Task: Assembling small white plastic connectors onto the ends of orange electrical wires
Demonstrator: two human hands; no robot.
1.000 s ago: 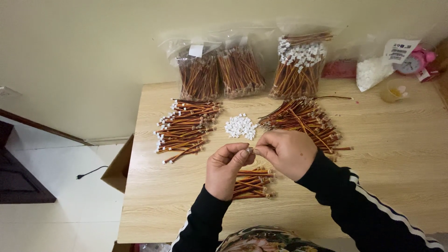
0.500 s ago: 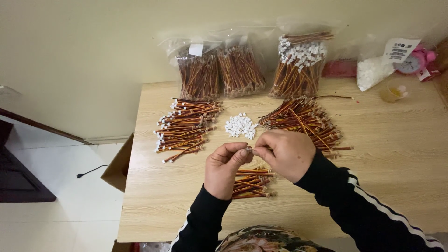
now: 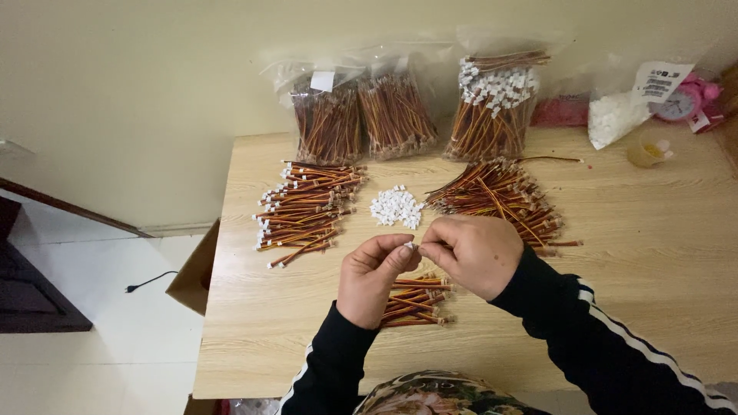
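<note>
My left hand [image 3: 375, 277] pinches a small white plastic connector [image 3: 410, 246] between thumb and forefinger. My right hand [image 3: 478, 255] meets it fingertip to fingertip, pinching the end of a short red-brown wire that is mostly hidden in the fist. Below both hands lies a small bundle of wires [image 3: 411, 298]. Just beyond the hands sits a heap of white connectors [image 3: 396, 207]. A pile of wires with white ends [image 3: 304, 209] lies to the left, and a loose pile of wires [image 3: 503, 196] to the right.
Three clear bags of wires [image 3: 396, 115] lean against the wall at the wooden table's [image 3: 661, 253] far edge. A bag of white parts [image 3: 619, 115], a small yellow cup [image 3: 646, 150] and a pink clock [image 3: 684, 104] sit at the far right. A cardboard box [image 3: 192, 273] stands on the floor left.
The hands stay together over the small bundle with only slight finger movement at the connector. The piles have not moved.
</note>
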